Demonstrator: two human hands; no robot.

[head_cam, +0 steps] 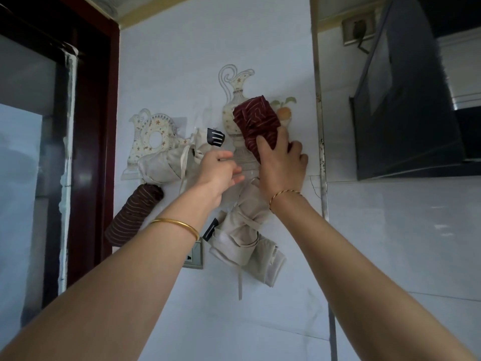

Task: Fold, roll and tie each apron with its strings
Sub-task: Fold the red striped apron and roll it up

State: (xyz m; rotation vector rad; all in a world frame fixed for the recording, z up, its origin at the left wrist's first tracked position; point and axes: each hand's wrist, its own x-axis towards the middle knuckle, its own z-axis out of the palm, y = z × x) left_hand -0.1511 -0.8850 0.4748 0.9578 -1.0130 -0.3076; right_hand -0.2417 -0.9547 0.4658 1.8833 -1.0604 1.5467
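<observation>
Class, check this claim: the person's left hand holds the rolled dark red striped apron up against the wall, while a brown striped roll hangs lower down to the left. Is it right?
Not quite. The head view shows the right hand holding the rolled dark red striped apron up against the wall, not the left. The brown striped roll does hang lower left.

right hand (282,162) grips rolled maroon striped apron (256,121) against wall | left hand (220,169) just left, fingers blurred | beige apron roll (244,241) hangs below both hands

Red door frame (88,113) left, jug decal (235,100) on white wall (182,61), range hood (406,113) right
</observation>
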